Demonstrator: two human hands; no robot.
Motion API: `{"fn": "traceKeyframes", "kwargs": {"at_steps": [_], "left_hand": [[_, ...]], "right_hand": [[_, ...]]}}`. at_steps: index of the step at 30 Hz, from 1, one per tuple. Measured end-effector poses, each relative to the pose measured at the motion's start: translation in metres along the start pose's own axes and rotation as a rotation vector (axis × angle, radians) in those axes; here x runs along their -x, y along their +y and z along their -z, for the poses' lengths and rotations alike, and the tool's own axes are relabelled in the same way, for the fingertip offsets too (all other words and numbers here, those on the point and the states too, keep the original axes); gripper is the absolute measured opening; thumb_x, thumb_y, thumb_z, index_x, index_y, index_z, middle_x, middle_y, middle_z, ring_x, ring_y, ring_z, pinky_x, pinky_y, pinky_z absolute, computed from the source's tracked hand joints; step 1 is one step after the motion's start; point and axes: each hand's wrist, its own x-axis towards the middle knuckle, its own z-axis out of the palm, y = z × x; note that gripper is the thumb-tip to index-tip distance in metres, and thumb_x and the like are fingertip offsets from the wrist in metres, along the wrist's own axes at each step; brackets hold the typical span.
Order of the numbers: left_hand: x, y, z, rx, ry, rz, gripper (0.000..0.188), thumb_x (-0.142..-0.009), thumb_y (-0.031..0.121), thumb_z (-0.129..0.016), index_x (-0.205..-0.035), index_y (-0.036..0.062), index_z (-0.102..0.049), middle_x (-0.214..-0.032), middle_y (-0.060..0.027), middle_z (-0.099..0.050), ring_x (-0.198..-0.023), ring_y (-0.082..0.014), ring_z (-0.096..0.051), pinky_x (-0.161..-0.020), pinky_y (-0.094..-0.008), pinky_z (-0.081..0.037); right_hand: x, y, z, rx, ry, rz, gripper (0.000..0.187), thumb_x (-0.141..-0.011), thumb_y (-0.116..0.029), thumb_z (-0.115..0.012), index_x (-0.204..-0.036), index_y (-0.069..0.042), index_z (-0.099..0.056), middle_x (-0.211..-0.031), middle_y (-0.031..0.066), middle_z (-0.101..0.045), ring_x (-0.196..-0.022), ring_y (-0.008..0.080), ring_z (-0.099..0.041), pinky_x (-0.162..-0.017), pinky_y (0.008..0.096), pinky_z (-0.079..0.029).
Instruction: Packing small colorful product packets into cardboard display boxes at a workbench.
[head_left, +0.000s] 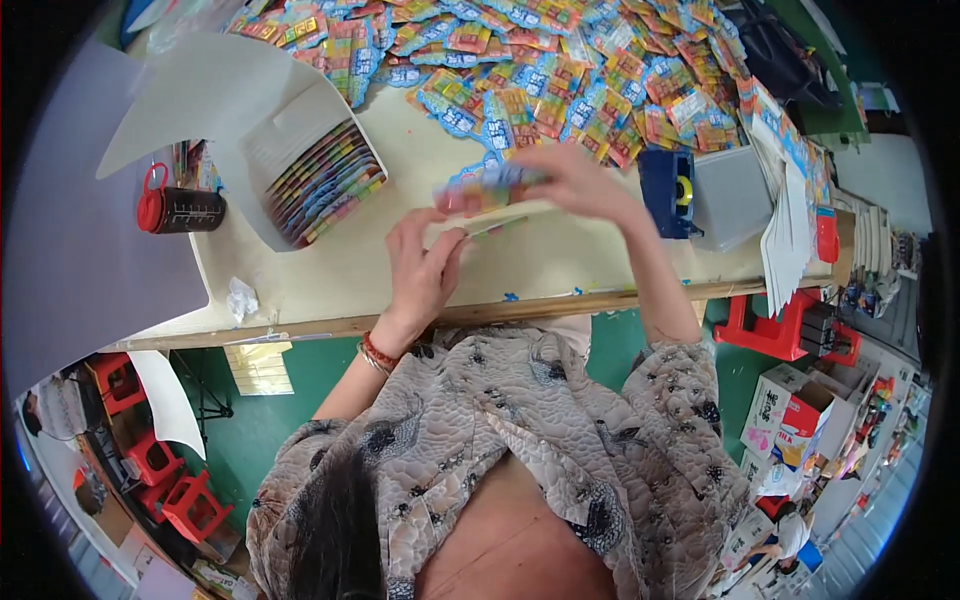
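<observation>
Hands work mid-table: right hand point(580, 180) grips a blurred stack of colourful flat packets point(487, 187), left hand point(425, 265) rests loosely open beneath it, white cardboard box point(318, 170) part-filled, large heap of loose packets point(560, 70) left.

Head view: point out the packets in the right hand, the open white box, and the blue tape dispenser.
packets point(490, 187), head view, middle of the blurred stack.
open white box point(300, 125), head view, inner wall.
blue tape dispenser point(662, 185), head view, blue side.
</observation>
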Motion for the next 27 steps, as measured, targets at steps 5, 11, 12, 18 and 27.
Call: {"fn": "traceKeyframes", "kwargs": {"at_steps": [5, 11, 12, 18, 27], "left_hand": [[0.031, -0.036, -0.039, 0.428, 0.074, 0.266, 0.051, -0.074, 0.004, -0.076, -0.118, 0.0055, -0.050, -0.128, -0.0173, -0.040, -0.107, -0.0294, -0.052, -0.088, -0.0375, -0.049], [0.011, -0.027, -0.017, 0.438, -0.288, 0.170, 0.095, -0.066, 0.015, -0.084, -0.142, 0.0047, -0.027, -0.126, -0.0166, -0.035, -0.112, -0.0305, -0.047, -0.095, -0.0380, -0.046], [0.011, -0.029, -0.017, 0.460, -0.298, 0.191, 0.101, -0.065, 0.018, -0.085, -0.144, 0.0050, -0.023, -0.124, -0.0162, -0.036, -0.111, -0.0304, -0.047, -0.095, -0.0378, -0.046], [0.006, -0.027, -0.014, 0.499, -0.416, 0.274, 0.069, -0.065, 0.017, -0.086, -0.123, 0.0034, -0.051, -0.116, -0.0127, -0.043, -0.108, -0.0247, -0.049, -0.088, -0.0327, -0.048], [0.018, -0.006, -0.024, 0.251, -0.206, 0.049, 0.043, -0.068, 0.017, -0.081, -0.105, 0.0065, -0.062, -0.136, -0.0205, -0.037, -0.126, -0.0370, -0.036, -0.104, -0.0459, -0.033]], "right_hand": [[-0.006, -0.012, -0.015, -0.267, -0.383, -0.377, 0.033, -0.079, -0.017, -0.071, -0.110, -0.008, -0.065, -0.091, 0.0068, -0.068, -0.084, 0.0216, -0.064, -0.076, 0.0337, -0.049], [-0.049, 0.009, 0.015, 0.832, -0.115, 0.224, 0.052, -0.076, -0.009, -0.067, -0.127, -0.012, -0.055, -0.133, 0.0044, -0.053, -0.130, 0.0236, -0.039, -0.105, 0.0432, -0.037], [-0.053, 0.011, 0.015, 1.039, -0.097, 0.308, 0.055, -0.076, -0.007, -0.066, -0.130, -0.012, -0.053, -0.138, 0.0043, -0.049, -0.137, 0.0235, -0.030, -0.110, 0.0477, -0.032], [-0.065, 0.050, 0.039, 0.763, 0.013, 0.915, 0.039, -0.080, -0.006, -0.061, -0.119, -0.010, -0.057, -0.127, 0.0084, -0.056, -0.125, 0.0263, -0.047, -0.105, 0.0490, -0.037], [-0.023, 0.010, 0.037, 0.286, -0.207, 0.216, 0.020, -0.084, -0.013, -0.063, -0.099, -0.001, -0.058, -0.083, 0.0097, -0.061, -0.080, 0.0260, -0.061, -0.070, 0.0378, -0.046]]}}
